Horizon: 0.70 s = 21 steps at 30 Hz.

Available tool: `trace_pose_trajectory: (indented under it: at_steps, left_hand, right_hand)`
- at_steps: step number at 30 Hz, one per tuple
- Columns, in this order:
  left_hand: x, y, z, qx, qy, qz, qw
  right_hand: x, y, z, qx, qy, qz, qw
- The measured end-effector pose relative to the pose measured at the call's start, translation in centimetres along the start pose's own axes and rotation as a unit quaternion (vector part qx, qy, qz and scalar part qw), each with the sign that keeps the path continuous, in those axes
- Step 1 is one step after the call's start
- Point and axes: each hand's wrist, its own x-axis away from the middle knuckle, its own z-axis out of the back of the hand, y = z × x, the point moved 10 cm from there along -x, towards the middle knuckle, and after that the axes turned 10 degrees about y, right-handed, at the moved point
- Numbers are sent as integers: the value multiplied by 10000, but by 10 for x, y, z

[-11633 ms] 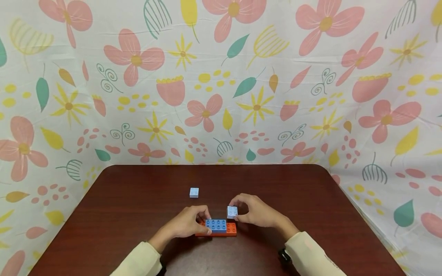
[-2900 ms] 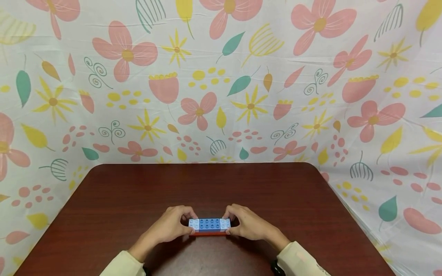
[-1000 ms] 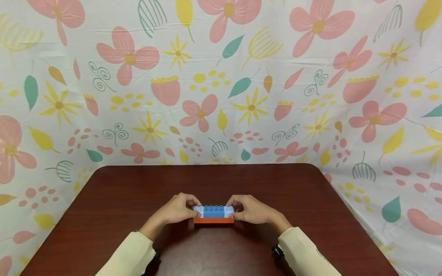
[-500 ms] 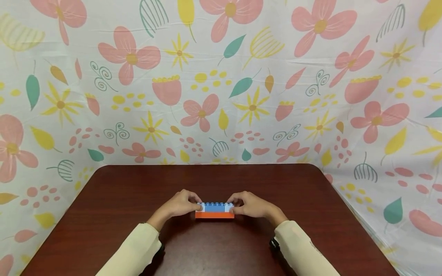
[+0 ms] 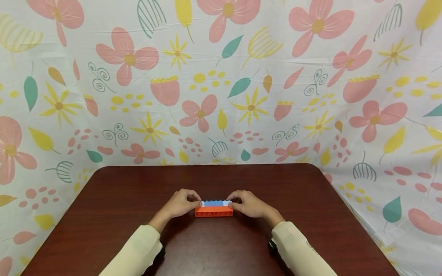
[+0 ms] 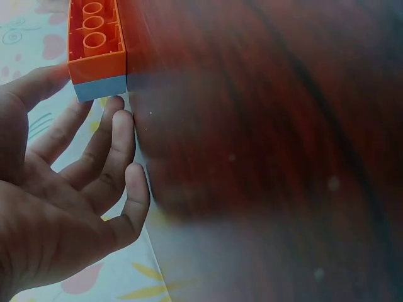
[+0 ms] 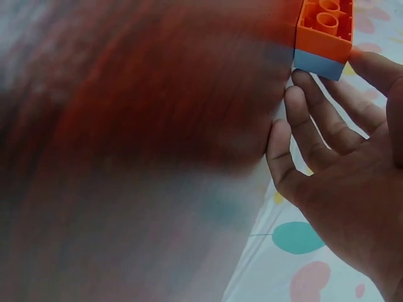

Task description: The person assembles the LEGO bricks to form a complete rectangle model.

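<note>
A row of toy building bricks stands tilted at the middle of the table, held at both ends. Two orange bricks [image 5: 214, 211] lie end to end, their hollow undersides turned toward me. On their studded side sit a blue brick [image 5: 214, 203] in the middle and a small light blue brick at either end, partly covered by fingers. My left hand [image 5: 180, 204] pinches the left end, thumb in front and fingers behind. In the same way my right hand [image 5: 253, 205] pinches the right end. Both wrist views show the orange underside tubes and a light blue brick [image 6: 101, 88] against the fingers.
The dark brown wooden table [image 5: 214, 249] has rounded far corners. Behind and beside it hangs a white cloth [image 5: 221, 145] printed with flowers and leaves. Both forearms, in cream sleeves [image 5: 138, 249], rest over the near part of the table.
Earlier one light blue brick lay apart and the right hand held another; both now cap the row's ends. Since then the hands have moved the row away and tipped its underside toward me.
</note>
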Motion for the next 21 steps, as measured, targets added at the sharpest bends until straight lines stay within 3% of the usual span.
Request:
trace_pose_trajectory:
  at_steps: [21]
  left_hand:
    - [1,4,-2,-149,-48,95,9998]
  right_hand:
    - [4,0,2,15,61,-98,9999]
